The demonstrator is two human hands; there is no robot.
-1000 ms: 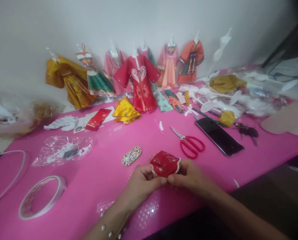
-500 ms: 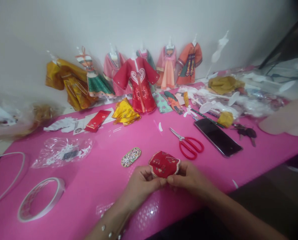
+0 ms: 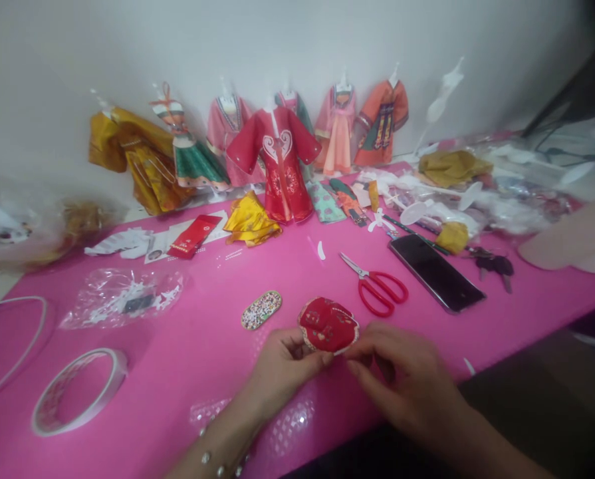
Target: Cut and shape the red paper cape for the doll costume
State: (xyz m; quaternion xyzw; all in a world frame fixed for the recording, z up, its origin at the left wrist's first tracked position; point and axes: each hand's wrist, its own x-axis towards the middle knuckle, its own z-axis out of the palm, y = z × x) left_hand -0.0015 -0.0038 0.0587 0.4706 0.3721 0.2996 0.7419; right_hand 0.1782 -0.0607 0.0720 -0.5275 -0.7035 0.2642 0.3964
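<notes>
A small red patterned cloth piece (image 3: 328, 324) with a pale beaded edge is held above the pink table. My left hand (image 3: 282, 369) grips its lower left side between thumb and fingers. At its lower right edge, my right hand (image 3: 401, 372) has thumb and index finger close together, the fingertips touching the rim; whether they pinch it is hard to make out. Just beyond lie red-handled scissors (image 3: 377, 286), blades partly apart. An oval tray of small beads (image 3: 261, 310) rests left of the cloth.
Small dressed mannequins, one in a red robe (image 3: 282, 166), line the wall. A black phone (image 3: 435, 273) and keys (image 3: 495, 265) lie right. A tape roll (image 3: 80, 392), a plastic bag (image 3: 122, 299) and a red packet (image 3: 194, 236) are left.
My right hand has shifted its hold along the cloth's lower right edge, its thumb drawn back from my left thumb. The cloth has turned slightly. My left hand keeps its grip.
</notes>
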